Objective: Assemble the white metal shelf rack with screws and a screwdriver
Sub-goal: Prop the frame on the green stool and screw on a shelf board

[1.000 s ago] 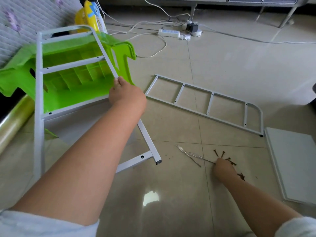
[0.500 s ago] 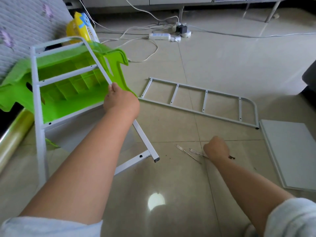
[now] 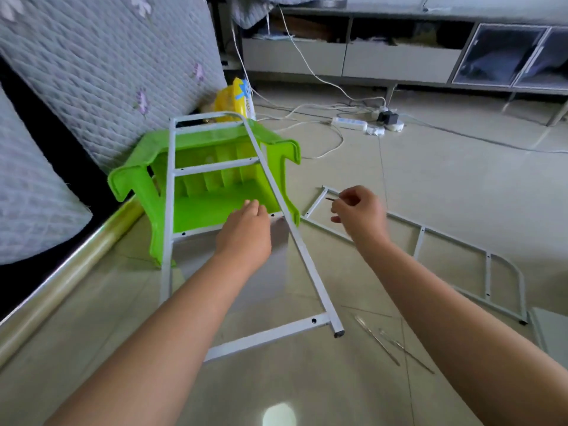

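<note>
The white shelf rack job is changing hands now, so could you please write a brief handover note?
Left hand: fingers on the propped side frame near a cross-bar screw hole; grip unclear.
Right hand: pinches a screw, raised beside the frame.
The propped frame leans on a green stool. Second side frame lies flat on the floor at right. Two thin metal tools lie near the frame's foot.
Done: no joined parts visible.
Left: fit the screw, attach the rest.

bare floor tile (image 3: 445, 186) lies open ahead. the leaning white frame (image 3: 270, 179) and green stool (image 3: 196, 186) block the left; the flat frame (image 3: 424, 238) and two thin tools (image 3: 390, 342), possibly screwdrivers, clutter the right.
</note>
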{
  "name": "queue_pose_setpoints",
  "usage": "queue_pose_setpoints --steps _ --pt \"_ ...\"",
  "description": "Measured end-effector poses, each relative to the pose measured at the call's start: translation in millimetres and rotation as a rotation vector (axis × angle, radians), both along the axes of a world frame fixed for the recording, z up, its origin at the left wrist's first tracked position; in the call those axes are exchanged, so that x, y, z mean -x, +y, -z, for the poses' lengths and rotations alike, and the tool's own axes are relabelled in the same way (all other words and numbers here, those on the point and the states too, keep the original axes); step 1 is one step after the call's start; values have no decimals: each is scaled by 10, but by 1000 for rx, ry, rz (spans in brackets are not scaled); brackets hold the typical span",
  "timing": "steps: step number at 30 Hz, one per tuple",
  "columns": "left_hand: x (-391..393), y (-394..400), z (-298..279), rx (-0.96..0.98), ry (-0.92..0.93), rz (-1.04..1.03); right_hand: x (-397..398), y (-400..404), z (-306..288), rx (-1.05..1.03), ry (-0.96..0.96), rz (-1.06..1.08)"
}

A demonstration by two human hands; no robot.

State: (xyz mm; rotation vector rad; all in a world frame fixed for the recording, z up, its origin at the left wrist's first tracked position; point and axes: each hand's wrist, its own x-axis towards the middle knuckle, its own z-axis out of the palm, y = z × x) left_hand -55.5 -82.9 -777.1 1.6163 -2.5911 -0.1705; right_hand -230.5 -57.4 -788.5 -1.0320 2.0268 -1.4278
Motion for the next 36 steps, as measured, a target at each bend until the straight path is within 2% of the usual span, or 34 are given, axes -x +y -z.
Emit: queue_pose_setpoints --steps 5,8,10,12,15,22,24,30,36 --pt "-295 -22 -71 125 -163 -110 -271 -86 -365 91 157 -225" --pt "-374 -37 -49 184 -201 -109 -394 -83 -410 117 241 -417" --pt "-424 -37 -43 205 -202 -109 -428 -96 -371 90 335 -472" --pt "-463 -41 -46 208 -206 -100 -441 -131 -310 45 456 -472" --pt "-475 -59 -85 184 -228 -74 -482 -179 -223 -15 512 -448" --pt "-454 -62 -103 174 -283 -48 -479 -199 -128 -4 445 -403" --pt "-458 -72 -97 175 -286 -47 -487 -201 -131 -4 484 -408" --pt "-592 -167 -56 139 -233 -12 -505 -201 -207 -40 655 -443" --pt "-944 -222 0 6 -131 -33 -489 -200 -233 -41 807 -507"
